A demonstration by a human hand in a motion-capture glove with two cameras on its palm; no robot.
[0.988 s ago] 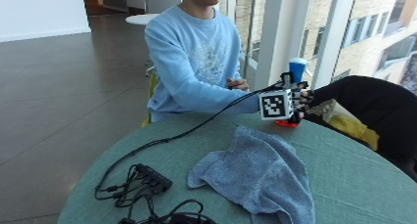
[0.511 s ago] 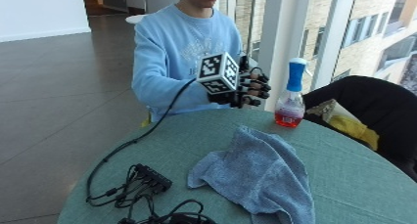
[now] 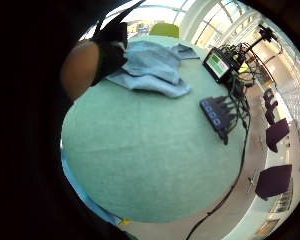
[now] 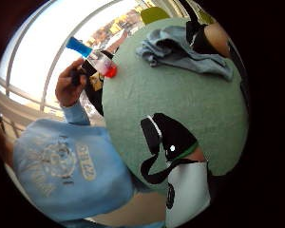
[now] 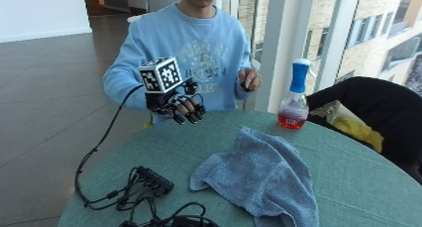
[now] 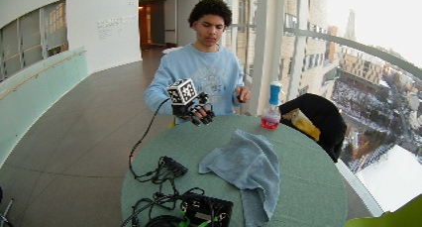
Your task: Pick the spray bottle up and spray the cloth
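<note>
The gloved right hand (image 5: pixel 179 105) hovers above the near edge of the round green bench (image 5: pixel 198 147), close to the person's chest, its fingers hanging loosely curled and holding nothing. The bare left hand (image 5: pixel 249 80) is raised beside the chest, fingers curled; what it holds, if anything, I cannot tell.

The spray bottle (image 5: pixel 294 97), clear with red liquid in its base and a blue top, stands upright at the far edge of the bench, well apart from the gloved hand and untouched. The blue-grey cloth (image 5: pixel 260 175) lies crumpled on the middle of the bench, between the bottle and the camera. A black cable hub (image 5: pixel 153 178) sits on the bench nearer the camera.

Judging from this, nothing of the task is done: the bottle has yet to be reached, gripped, lifted, aimed at the cloth and triggered.
</note>
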